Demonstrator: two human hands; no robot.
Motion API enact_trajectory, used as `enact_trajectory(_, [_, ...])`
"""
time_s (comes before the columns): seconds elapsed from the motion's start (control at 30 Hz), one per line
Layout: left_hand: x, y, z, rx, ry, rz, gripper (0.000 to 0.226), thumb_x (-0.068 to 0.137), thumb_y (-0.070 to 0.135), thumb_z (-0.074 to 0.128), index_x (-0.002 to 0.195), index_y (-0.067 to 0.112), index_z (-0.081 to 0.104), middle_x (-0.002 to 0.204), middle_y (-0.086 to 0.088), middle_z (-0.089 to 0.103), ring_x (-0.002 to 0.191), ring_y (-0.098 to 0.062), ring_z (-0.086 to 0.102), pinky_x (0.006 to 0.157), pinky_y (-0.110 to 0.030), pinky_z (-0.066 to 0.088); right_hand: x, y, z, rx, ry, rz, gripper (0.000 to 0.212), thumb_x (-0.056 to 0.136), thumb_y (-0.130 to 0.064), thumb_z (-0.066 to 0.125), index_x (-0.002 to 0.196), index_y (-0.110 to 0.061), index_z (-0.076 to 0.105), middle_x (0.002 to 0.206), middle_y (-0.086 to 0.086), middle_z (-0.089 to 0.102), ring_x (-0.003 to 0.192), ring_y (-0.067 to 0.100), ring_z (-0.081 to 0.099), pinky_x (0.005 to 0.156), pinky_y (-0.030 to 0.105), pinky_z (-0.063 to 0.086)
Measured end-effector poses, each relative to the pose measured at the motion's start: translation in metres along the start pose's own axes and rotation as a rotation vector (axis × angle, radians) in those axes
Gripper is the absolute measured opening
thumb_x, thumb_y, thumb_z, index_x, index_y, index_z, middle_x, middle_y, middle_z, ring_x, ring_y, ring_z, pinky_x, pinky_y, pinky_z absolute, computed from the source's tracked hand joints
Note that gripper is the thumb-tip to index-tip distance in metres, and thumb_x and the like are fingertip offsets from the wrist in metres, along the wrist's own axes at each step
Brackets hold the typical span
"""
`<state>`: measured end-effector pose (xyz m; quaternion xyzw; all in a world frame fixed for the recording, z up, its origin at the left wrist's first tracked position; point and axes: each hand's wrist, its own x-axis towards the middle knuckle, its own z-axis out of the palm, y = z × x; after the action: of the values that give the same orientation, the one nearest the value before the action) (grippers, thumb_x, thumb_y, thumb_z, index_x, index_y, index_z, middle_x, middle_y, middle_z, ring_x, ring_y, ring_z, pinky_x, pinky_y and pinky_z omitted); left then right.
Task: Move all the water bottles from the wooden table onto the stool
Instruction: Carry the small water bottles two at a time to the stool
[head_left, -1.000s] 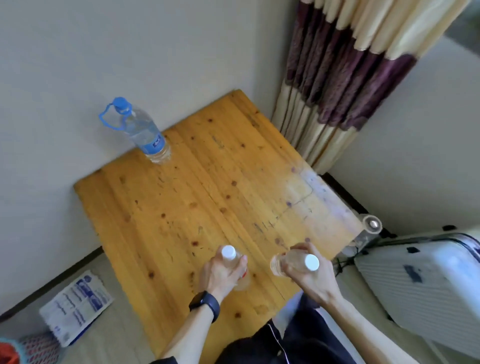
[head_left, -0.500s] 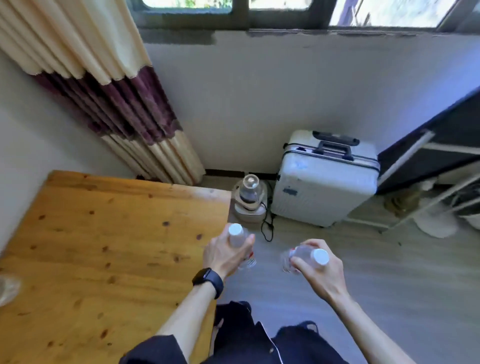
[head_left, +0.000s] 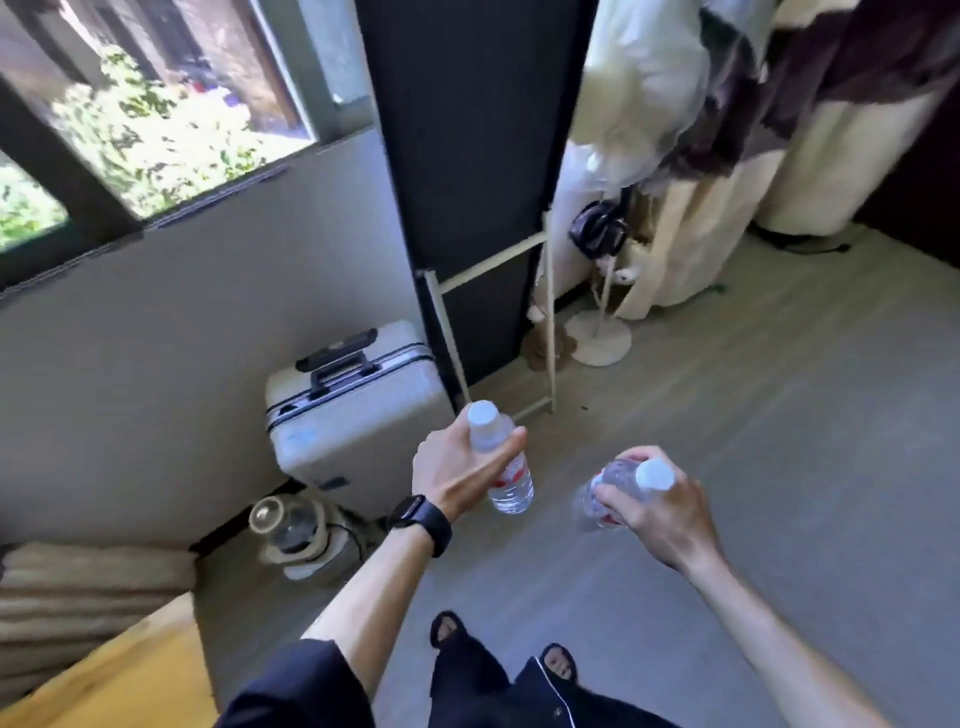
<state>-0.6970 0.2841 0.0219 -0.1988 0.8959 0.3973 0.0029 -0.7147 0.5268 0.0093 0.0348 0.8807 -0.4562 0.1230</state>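
My left hand (head_left: 457, 470) grips a small clear water bottle (head_left: 511, 480) with a white cap and red label, held upright over the floor. My right hand (head_left: 654, 506) grips a second small clear bottle (head_left: 605, 491) with a white cap, tilted toward me. Both are in the air in front of my body. Only a corner of the wooden table (head_left: 124, 675) shows at the lower left. No stool is in view.
A white suitcase (head_left: 353, 415) stands against the wall under the window. A small appliance with a glass jar (head_left: 296, 535) sits on the floor beside it. A dark panel with a white frame (head_left: 478, 182), a fan stand (head_left: 597, 340) and curtains (head_left: 727, 182) are ahead. Grey floor spreads to the right.
My view has swung right, away from the table toward the suitcase and dark panel. Both hands have carried their bottles off the table and hold them over the floor.
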Motion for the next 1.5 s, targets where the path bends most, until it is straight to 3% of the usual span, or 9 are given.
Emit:
enact_trajectory(0.07, [0.032,0.049,0.031,0.025,-0.067,0.120,0.058,0.069,0.086,0.049,0.097,0.037,0.064,0.083,0.013,0.071,0.085,-0.015,0.068,0.078,-0.033,0.055,0.016,0.014,-0.043,0.031,0.131,0.050,0.034,0.067,-0.038,0.085,0.091,-0.031,0.062,0.080,-0.015,0.071,0.082,0.016,0.066,0.074,0.027,0.051])
enact_trajectory(0.2, [0.083,0.154,0.096,0.086,-0.234,0.364,0.060,0.066,0.084,0.048,0.095,0.034,0.064,0.080,0.012,0.068,0.082,-0.018,0.065,0.072,-0.030,0.050,0.034,0.042,-0.130,0.129,0.370,0.152,0.039,0.058,-0.047,0.076,0.090,-0.031,0.061,0.068,-0.028,0.067,0.068,-0.009,0.062,0.067,0.011,0.046])
enact_trajectory(0.37, [0.132,0.285,0.180,0.126,-0.395,0.615,0.068,0.061,0.089,0.041,0.088,0.030,0.061,0.087,0.000,0.071,0.089,-0.027,0.065,0.074,-0.033,0.050,0.058,0.086,-0.229,0.215,0.643,0.287,0.042,0.057,-0.045,0.077,0.095,-0.037,0.060,0.075,-0.011,0.075,0.078,0.015,0.073,0.080,0.042,0.060])
enact_trajectory(0.67, [0.189,0.472,0.315,0.145,-0.614,0.865,0.067,0.065,0.088,0.043,0.095,0.032,0.063,0.088,0.008,0.071,0.088,-0.022,0.066,0.081,-0.037,0.056,0.110,0.125,-0.387,0.199,0.991,0.467,0.049,0.048,-0.056,0.069,0.087,-0.027,0.069,0.077,-0.011,0.075,0.086,0.012,0.071,0.083,0.036,0.058])
enact_trajectory(0.8, [0.205,0.541,0.369,0.157,-0.647,0.970,0.066,0.066,0.089,0.043,0.093,0.032,0.061,0.087,0.008,0.070,0.087,-0.022,0.065,0.079,-0.037,0.056,0.130,0.141,-0.449,0.194,1.070,0.495,0.044,0.049,-0.053,0.069,0.085,-0.029,0.071,0.082,-0.012,0.075,0.089,0.011,0.071,0.084,0.035,0.057])
enact_trajectory(1.0, [0.221,0.628,0.467,0.078,-0.697,0.912,0.061,0.066,0.085,0.049,0.090,0.031,0.067,0.081,0.016,0.068,0.083,-0.011,0.066,0.074,-0.030,0.055,0.173,0.200,-0.540,0.213,1.107,0.498,0.042,0.046,-0.056,0.069,0.080,-0.031,0.072,0.080,-0.014,0.074,0.087,0.012,0.069,0.082,0.035,0.056])
enact_trajectory(1.17, [0.227,0.706,0.554,0.193,-0.663,0.927,0.060,0.065,0.086,0.045,0.084,0.032,0.060,0.079,0.012,0.067,0.081,-0.017,0.065,0.074,-0.035,0.056,0.220,0.260,-0.630,0.139,1.037,0.487,0.023,0.064,-0.031,0.079,0.076,-0.015,0.067,0.070,0.001,0.067,0.085,0.027,0.065,0.072,0.036,0.054])
enact_trajectory(1.37, [0.230,0.804,0.637,0.228,-0.630,0.897,0.067,0.062,0.089,0.042,0.089,0.032,0.062,0.082,0.010,0.068,0.084,-0.019,0.066,0.076,-0.037,0.057,0.278,0.310,-0.752,0.074,0.938,0.467,0.016,0.070,-0.025,0.078,0.067,-0.014,0.067,0.062,-0.011,0.066,0.079,0.014,0.066,0.064,0.016,0.047])
enact_trajectory(1.5, [0.244,0.860,0.689,0.210,-0.632,0.881,0.056,0.063,0.088,0.042,0.081,0.037,0.057,0.078,0.015,0.063,0.083,-0.019,0.065,0.075,-0.035,0.055,0.317,0.344,-0.824,0.093,1.001,0.475,0.021,0.065,-0.032,0.081,0.076,-0.018,0.070,0.069,-0.005,0.069,0.080,0.018,0.068,0.072,0.034,0.056])
